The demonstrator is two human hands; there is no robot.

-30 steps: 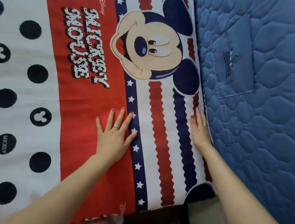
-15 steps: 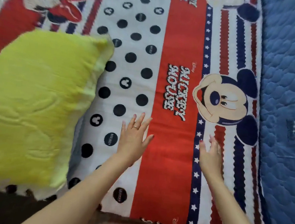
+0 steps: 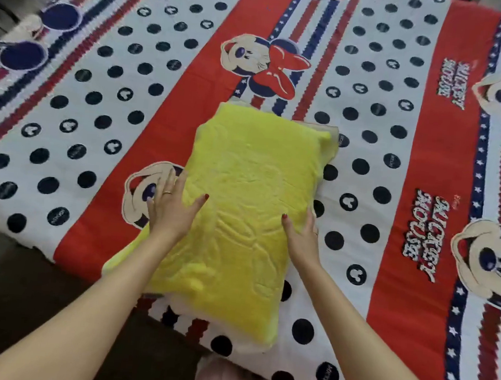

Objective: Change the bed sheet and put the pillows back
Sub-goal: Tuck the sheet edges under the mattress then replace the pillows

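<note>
- Smoothing of the sheet (image 3: 365,175) has been left off; both hands are now set against the yellow pillow (image 3: 241,207), lying at the near bed edge.
- Left hand (image 3: 170,210), right hand (image 3: 301,239): fingers straight, flanking the pillow — nothing gripped.
- Judged: sheet change done, pillow placement begun.
- Count: one pillow, one sheet, two hands.

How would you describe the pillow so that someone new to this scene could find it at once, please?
Start from the bed sheet, printed with cartoon mice, black dots and red bands, which fills the view. Near its close edge lies the pillow, between the left hand and the right hand. It is the only plain yellow thing there.
</note>
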